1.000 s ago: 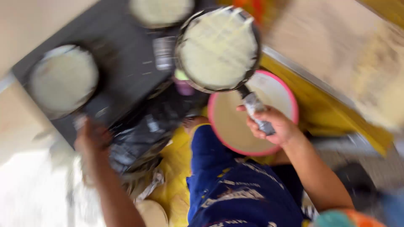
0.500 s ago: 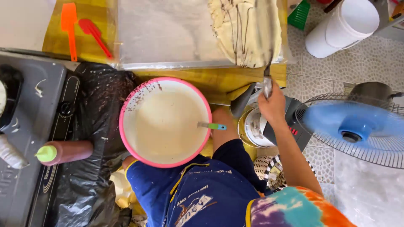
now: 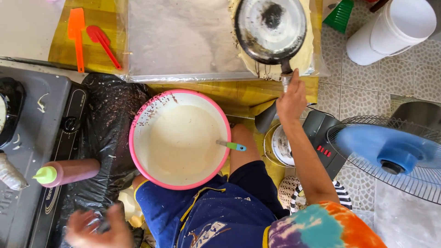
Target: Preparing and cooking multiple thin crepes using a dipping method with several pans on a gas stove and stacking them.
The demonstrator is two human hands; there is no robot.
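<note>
My right hand [image 3: 292, 97] grips the handle of a small black frying pan [image 3: 270, 30]. The pan is turned upside down over a thin crepe [image 3: 307, 55] that lies on the plastic-covered tray [image 3: 183, 41]. My left hand [image 3: 98, 227] is blurred at the bottom left, beside crumpled black plastic [image 3: 110, 124]; whether it holds anything is unclear. In front of my knees stands a pink-rimmed bowl [image 3: 138, 124] of pale batter with a green-handled utensil [image 3: 232, 146] leaning in it.
A grey stove [image 3: 41, 138] is at the left, with a squeeze bottle [image 3: 69, 171] lying on it. An orange spatula [image 3: 76, 36] and a red spatula [image 3: 103, 43] rest on the yellow board. A blue fan [image 3: 390, 154] and a white bucket [image 3: 395, 32] stand at the right.
The right hand carried the pan from the stove to the tray and flipped it upside down over the crepe. My view swung right. The left hand left the stove and dropped low.
</note>
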